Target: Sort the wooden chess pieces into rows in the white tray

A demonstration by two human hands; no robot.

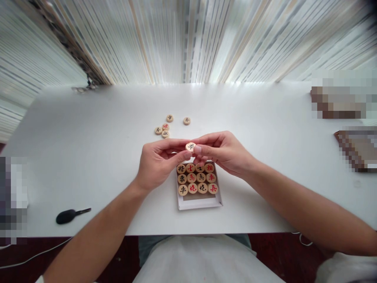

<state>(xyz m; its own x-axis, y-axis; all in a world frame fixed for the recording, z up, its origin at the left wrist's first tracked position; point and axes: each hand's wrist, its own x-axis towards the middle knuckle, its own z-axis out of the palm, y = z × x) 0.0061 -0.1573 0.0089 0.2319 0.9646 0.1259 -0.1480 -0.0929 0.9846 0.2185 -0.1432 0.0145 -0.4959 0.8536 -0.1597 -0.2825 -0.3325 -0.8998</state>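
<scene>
A round wooden chess piece (190,147) with a black character is pinched between both hands, above the far edge of a white box (200,204). My left hand (160,160) grips its left side with fingers and thumb. From the right, my right hand (225,153) has its thumb on the piece and its fingers bent beneath. Rows of pieces with red and black characters, such as a red piece (212,188), lie face up in the box. The hands partly cover the box's far side.
Beyond the hands lie several loose pieces (165,134), with one apart (187,121). A black key-like object (66,216) rests at the near left of the white table (97,157). Blurred brown objects (338,102) stand at the right; a curtain hangs behind.
</scene>
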